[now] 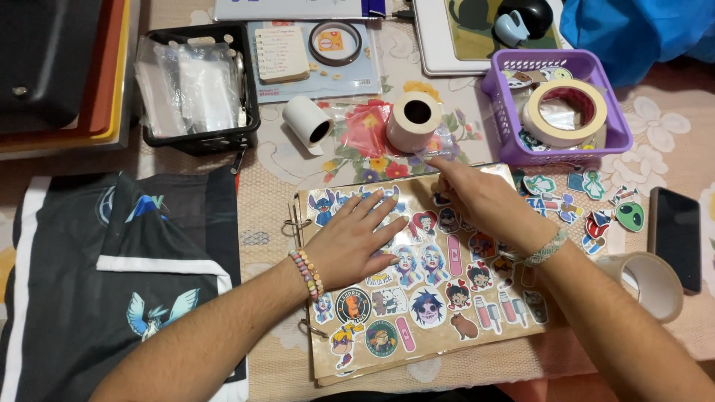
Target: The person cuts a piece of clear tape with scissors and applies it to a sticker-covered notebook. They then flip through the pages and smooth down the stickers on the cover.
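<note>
A brown ring-bound page (439, 350) covered with several colourful stickers lies in front of me. My left hand (356, 238) rests flat on it, fingers spread, over the upper left stickers. A beaded bracelet circles that wrist. My right hand (477, 195) presses fingertips down at the page's top edge, near a clear plastic sleeve. It holds nothing that I can see. A woven band sits on the right wrist.
Two white paper rolls (413, 119) lie behind the page. A purple basket (618, 126) holds a masking tape roll (564, 112). Loose stickers (588, 208), a clear tape roll (652, 283) and a dark phone (676, 234) sit right. A black tray (197, 78) and dark cloth (112, 268) are left.
</note>
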